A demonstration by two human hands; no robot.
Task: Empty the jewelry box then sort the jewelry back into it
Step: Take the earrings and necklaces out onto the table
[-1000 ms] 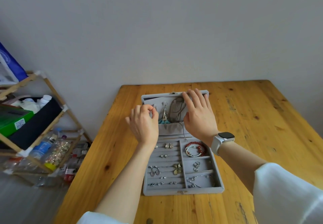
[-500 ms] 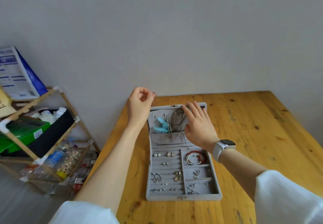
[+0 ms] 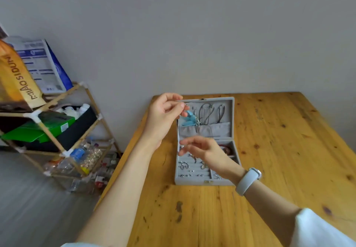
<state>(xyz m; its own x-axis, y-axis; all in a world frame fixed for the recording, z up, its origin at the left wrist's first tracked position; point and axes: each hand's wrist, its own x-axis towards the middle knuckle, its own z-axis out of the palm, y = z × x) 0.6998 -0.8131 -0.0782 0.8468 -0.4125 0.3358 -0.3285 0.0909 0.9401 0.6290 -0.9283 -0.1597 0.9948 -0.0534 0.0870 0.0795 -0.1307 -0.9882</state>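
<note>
While the box (image 3: 205,140) lies open at the bench's (image 3: 279,150) 11 o'clock corner, emptying is barely begun, by my read. Left hand (image 3: 163,115) pinches a small earring (image 3: 187,106) above the lid. Right hand (image 3: 204,148), fingers loosely curled, hovers over the tray; whether it holds anything, cannot tell. Next: set earring on bench at 9 o'clock.

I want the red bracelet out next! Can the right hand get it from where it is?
Probably yes. The right hand hovers just left of the red bracelet, which lies uncovered in the open jewelry box; nothing sits between them.
</note>
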